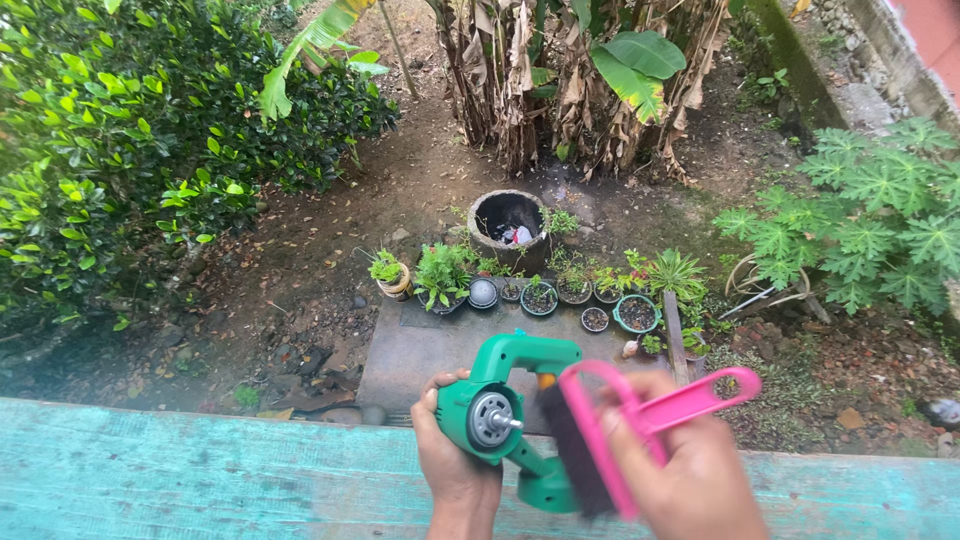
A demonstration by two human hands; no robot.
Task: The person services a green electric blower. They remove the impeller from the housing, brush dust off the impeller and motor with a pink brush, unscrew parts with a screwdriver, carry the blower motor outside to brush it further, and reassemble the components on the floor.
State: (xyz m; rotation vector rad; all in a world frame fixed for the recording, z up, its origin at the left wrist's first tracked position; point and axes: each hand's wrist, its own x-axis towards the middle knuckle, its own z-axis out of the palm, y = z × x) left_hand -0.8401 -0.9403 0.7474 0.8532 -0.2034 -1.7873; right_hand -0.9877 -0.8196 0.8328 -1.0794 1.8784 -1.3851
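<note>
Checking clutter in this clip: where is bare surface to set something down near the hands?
The turquoise ledge lies bare left of the left hand, and a short stretch right of the right hand. The middle is crowded: green power tool and pink brush.

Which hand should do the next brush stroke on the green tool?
Right. The right hand already grips the pink brush, bristles against the green power tool; the left hand is occupied steadying that tool.
</note>
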